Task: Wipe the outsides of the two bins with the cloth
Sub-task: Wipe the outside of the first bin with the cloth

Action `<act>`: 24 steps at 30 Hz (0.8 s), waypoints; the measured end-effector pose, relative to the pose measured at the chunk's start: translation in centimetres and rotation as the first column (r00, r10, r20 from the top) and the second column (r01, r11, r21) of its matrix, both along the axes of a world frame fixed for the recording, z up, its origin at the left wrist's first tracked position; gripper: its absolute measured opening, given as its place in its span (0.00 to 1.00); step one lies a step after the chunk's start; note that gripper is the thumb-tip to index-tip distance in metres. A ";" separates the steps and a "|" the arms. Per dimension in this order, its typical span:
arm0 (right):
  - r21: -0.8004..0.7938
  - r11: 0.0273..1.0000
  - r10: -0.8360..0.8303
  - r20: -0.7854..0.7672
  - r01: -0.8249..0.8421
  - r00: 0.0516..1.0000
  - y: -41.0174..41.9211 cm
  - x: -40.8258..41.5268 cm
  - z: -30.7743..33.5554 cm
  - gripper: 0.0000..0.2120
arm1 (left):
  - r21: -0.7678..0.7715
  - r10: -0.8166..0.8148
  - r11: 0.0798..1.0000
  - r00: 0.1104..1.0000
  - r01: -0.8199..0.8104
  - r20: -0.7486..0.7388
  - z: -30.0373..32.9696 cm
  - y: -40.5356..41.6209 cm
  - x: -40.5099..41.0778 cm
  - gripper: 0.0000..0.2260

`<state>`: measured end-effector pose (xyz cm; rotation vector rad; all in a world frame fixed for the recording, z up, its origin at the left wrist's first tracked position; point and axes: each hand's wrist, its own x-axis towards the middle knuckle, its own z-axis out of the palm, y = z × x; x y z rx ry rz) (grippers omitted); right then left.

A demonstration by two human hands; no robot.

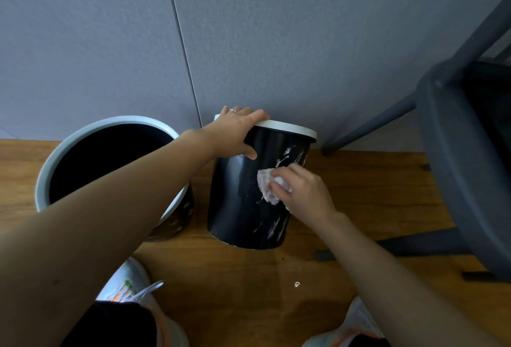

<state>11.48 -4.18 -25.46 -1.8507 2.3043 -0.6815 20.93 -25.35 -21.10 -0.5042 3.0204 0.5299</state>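
Two black bins with white marbling and pale rims stand on the wooden floor by a grey wall. The right bin [240, 203] is tilted away from me towards the wall. My left hand [237, 131] grips its pale rim, fingers over the top and thumb on the side. My right hand [301, 189] holds a crumpled white cloth [266, 186] pressed against the right bin's outer side. The left bin [110, 158] stands upright with its dark inside showing, partly hidden behind my left forearm.
A dark grey chair [456, 139] stands close on the right, its legs reaching the floor beside the right bin. My two light shoes [130, 288] are at the bottom. A small white scrap [296, 284] lies on the floor between them.
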 end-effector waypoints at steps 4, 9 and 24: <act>-0.039 0.997 -0.062 -0.030 0.061 0.998 -1.3 -2.0 1.1 0.08 | -0.010 0.001 1.000 1.000 -0.001 0.005 0.0 -0.1 0.1 0.34; -0.135 0.961 -0.242 -0.001 0.239 0.970 -3.4 -3.8 2.3 0.08 | 0.000 -0.003 1.000 1.000 0.003 -0.007 -0.1 -0.4 0.6 0.33; -0.059 0.965 -0.255 0.008 0.255 0.967 -2.7 -2.7 1.8 0.09 | 0.010 -0.013 1.000 1.000 0.013 -0.009 -0.1 -0.6 0.7 0.33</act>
